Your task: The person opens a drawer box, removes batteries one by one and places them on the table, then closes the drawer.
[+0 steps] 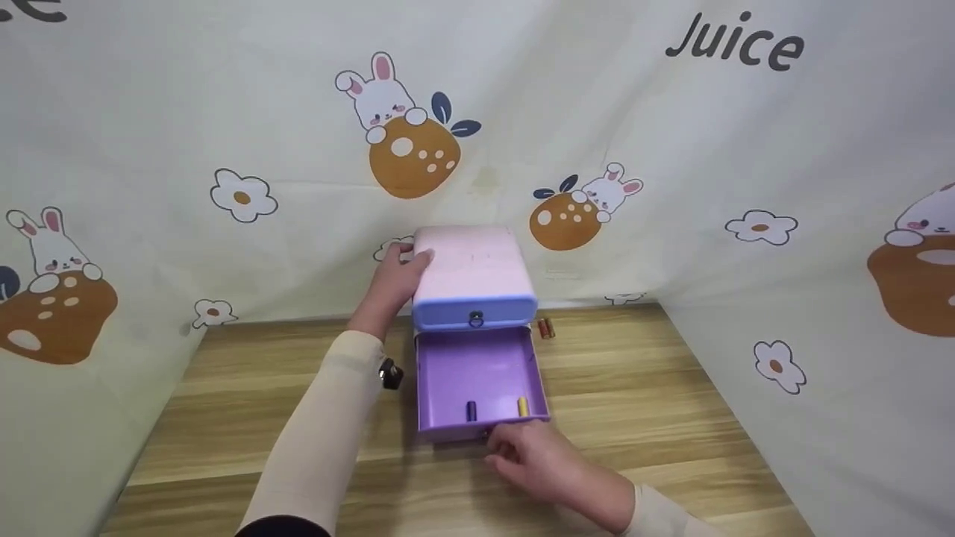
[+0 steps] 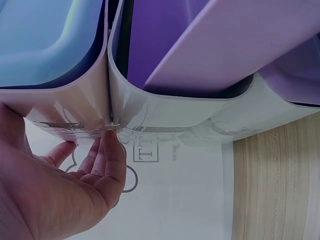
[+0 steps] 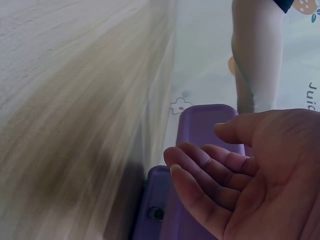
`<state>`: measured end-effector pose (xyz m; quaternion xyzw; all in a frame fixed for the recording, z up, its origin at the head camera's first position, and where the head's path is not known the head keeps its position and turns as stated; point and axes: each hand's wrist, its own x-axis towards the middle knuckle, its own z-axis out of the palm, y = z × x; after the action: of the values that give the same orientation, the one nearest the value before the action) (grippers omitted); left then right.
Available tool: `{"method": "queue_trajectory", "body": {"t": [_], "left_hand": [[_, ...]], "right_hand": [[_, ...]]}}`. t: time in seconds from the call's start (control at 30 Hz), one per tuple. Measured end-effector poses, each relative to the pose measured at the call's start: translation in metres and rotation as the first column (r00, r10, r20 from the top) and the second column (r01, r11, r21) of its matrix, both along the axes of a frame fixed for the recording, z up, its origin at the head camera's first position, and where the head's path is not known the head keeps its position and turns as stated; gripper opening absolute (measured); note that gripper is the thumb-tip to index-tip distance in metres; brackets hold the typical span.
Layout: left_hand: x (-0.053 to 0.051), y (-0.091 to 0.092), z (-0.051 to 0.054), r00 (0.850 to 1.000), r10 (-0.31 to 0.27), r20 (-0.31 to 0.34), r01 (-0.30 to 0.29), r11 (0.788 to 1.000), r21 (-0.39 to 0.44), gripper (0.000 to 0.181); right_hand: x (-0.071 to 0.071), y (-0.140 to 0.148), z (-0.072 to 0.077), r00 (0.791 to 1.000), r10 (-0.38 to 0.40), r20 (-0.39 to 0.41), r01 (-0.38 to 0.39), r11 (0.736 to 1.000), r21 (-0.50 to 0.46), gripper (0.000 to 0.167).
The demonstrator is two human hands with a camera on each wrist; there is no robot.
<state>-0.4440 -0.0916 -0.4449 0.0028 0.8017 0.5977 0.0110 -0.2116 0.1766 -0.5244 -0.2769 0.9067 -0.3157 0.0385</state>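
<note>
A small drawer cabinet (image 1: 474,261) has a pink top and a closed blue top drawer (image 1: 440,313) with a ring pull. Below it, a purple drawer (image 1: 477,365) is pulled out. Inside lie a dark blue cylinder (image 1: 471,411) and a yellow cylinder (image 1: 522,406), both battery-sized. My left hand (image 1: 395,280) touches the cabinet's left side, its fingertips against the wall in the left wrist view. At the drawer's front right, my right hand (image 1: 541,459) has loosely bent fingers, thumb apart, with nothing visible between them. Its fingers cover part of the drawer front.
Two reddish-brown cylinders (image 1: 547,328) lie on the wooden table (image 1: 634,410), right of the cabinet. Another purple drawer (image 3: 155,200) with a ring pull sits lower down. A printed cloth (image 1: 298,112) hangs behind and along both sides.
</note>
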Motion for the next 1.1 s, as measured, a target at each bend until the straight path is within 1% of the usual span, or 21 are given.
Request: {"method": "queue_trajectory", "body": {"t": [0.13, 0.23, 0.33, 0.43, 0.5, 0.57, 0.7, 0.73, 0.87, 0.97, 1.1], "left_hand": [[0.001, 0.0, 0.0, 1.0, -0.005, 0.012, 0.005, 1.0, 0.006, 0.075], [0.002, 0.0, 0.001, 1.0, -0.005, 0.012, 0.005, 1.0, -0.001, 0.076], [0.001, -0.001, 0.001, 1.0, -0.001, 0.005, 0.001, 1.0, -0.01, 0.076], [0.0, -0.001, 0.0, 1.0, 0.003, 0.004, -0.003, 1.0, -0.013, 0.076], [0.0, -0.001, 0.0, 1.0, 0.003, 0.01, -0.002, 1.0, -0.01, 0.075], [-0.001, 0.0, -0.001, 1.0, 0.002, 0.014, -0.002, 1.0, -0.005, 0.076], [-0.002, 0.0, -0.001, 1.0, 0.004, 0.015, -0.004, 1.0, -0.001, 0.076], [-0.003, 0.0, -0.001, 1.0, 0.004, 0.015, -0.004, 1.0, 0.0, 0.076], [-0.004, 0.0, -0.002, 1.0, 0.0, 0.015, 0.0, 1.0, 0.005, 0.075], [-0.003, 0.0, -0.001, 1.0, 0.001, 0.011, -0.001, 1.0, 0.006, 0.075], [-0.002, 0.0, 0.0, 1.0, -0.003, 0.003, 0.003, 1.0, 0.008, 0.075]], "right_hand": [[0.002, 0.003, 0.013, 0.998, 0.032, 0.06, -0.029, 0.998, -0.053, 0.007], [0.001, 0.005, 0.023, 0.995, 0.06, 0.079, -0.053, 0.994, -0.093, 0.006], [-0.002, 0.007, 0.034, 0.995, 0.075, 0.072, -0.067, 0.992, -0.106, 0.006], [-0.008, 0.007, 0.046, 0.995, 0.083, 0.048, -0.078, 0.992, -0.095, 0.008], [-0.012, 0.007, 0.053, 0.996, 0.088, 0.016, -0.087, 0.994, -0.073, 0.008], [-0.019, 0.006, 0.06, 0.994, 0.102, -0.032, -0.104, 0.994, -0.046, 0.008], [-0.033, 0.003, 0.069, 0.984, 0.131, -0.121, -0.129, 0.991, 0.017, 0.007], [-0.037, 0.001, 0.071, 0.982, 0.136, -0.133, -0.133, 0.991, 0.031, 0.008], [-0.05, -0.005, 0.074, 0.98, 0.134, -0.144, -0.123, 0.989, 0.077, 0.013], [-0.059, -0.012, 0.074, 0.982, 0.119, -0.145, -0.1, 0.986, 0.134, 0.016], [-0.07, -0.021, 0.074, 0.988, 0.088, -0.124, -0.055, 0.967, 0.25, 0.025]]}}
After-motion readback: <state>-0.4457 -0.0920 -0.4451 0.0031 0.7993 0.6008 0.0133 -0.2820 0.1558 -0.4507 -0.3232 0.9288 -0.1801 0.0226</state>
